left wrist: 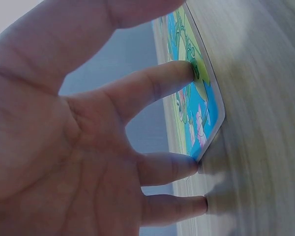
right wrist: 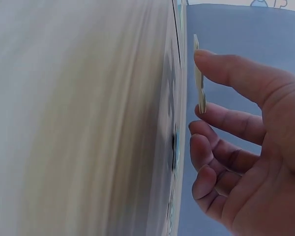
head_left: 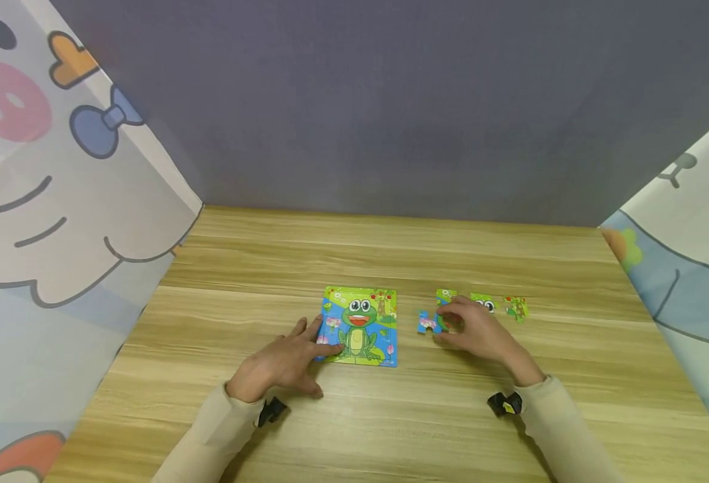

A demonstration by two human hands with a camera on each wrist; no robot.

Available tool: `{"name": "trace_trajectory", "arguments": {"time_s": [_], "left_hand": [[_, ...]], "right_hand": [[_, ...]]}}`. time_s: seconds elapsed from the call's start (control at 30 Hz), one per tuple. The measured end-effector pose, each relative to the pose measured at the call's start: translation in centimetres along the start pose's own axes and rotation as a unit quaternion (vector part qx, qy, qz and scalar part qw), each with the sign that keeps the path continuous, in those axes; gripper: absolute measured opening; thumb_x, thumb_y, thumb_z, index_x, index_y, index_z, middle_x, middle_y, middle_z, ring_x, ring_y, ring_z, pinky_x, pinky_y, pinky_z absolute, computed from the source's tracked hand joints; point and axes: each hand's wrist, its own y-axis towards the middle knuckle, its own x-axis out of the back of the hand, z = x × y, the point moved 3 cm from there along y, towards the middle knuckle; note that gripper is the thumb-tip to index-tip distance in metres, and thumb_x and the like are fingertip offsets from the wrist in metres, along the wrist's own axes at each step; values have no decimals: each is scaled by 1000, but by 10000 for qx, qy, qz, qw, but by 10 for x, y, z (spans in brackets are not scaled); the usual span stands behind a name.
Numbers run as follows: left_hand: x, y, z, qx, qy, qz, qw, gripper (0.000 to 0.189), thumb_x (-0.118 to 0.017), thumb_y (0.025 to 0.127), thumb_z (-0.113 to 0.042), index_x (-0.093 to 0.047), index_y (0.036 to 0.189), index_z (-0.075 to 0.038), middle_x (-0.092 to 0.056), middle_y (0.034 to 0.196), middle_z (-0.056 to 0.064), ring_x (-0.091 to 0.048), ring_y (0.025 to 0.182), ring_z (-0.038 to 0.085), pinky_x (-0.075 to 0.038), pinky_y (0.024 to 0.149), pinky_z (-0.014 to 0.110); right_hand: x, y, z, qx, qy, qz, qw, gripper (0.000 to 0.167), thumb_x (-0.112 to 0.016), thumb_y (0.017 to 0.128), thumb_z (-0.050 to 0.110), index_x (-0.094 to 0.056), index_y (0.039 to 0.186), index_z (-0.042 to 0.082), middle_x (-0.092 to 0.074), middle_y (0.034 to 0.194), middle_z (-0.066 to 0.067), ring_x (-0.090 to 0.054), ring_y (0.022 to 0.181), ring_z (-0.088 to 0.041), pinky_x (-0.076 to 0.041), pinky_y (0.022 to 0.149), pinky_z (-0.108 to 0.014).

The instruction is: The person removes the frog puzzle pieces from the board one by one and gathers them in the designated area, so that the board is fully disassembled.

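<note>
My left hand lies with spread fingers on the left and lower left edge of a square frog puzzle board. Seen from the left wrist, one fingertip touches the picture near the board's corner, and no finger curls round it. To the right of the board, my right hand pinches a puzzle piece by its edges between thumb and index finger. That piece is raised off the table, seen edge-on from the right wrist. In the head view a blue piece with a pink flower shows at the fingertips.
Several other puzzle pieces lie by the right hand: a green one behind the fingers, one with a frog's eye, and one with a tree. The wooden table meets a grey panel at the back.
</note>
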Motion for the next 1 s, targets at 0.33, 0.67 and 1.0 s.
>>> {"name": "trace_trajectory", "arguments": {"time_s": [0.33,0.67,1.0], "left_hand": [[0,0,0,25,-95,17,10000,78,-91,71,-31,-58,142,-29,-13,166,27,-18,149,58,-34,105,77],[-1,-1,0,19,-118,13,9999,79,-91,71,-32,-58,142,-29,-12,167,27,-17,149,58,-34,104,77],[0,-1,-1,50,-146,19,9999,78,-91,71,-31,-58,142,-29,-12,167,26,-17,150,57,-33,105,77]], "right_hand": [[7,-13,-14,-120,-186,107,9997,39,-84,80,25,-73,111,4,-66,95,1,-54,82,-7,-48,72,-26],[9,-17,-22,-277,-420,243,9984,43,-84,79,26,-73,114,4,-67,106,-5,-62,92,-16,-53,81,-37],[10,-17,-27,-369,-302,359,9982,46,-84,81,27,-72,119,5,-66,107,-4,-60,92,-13,-52,80,-34]]}}
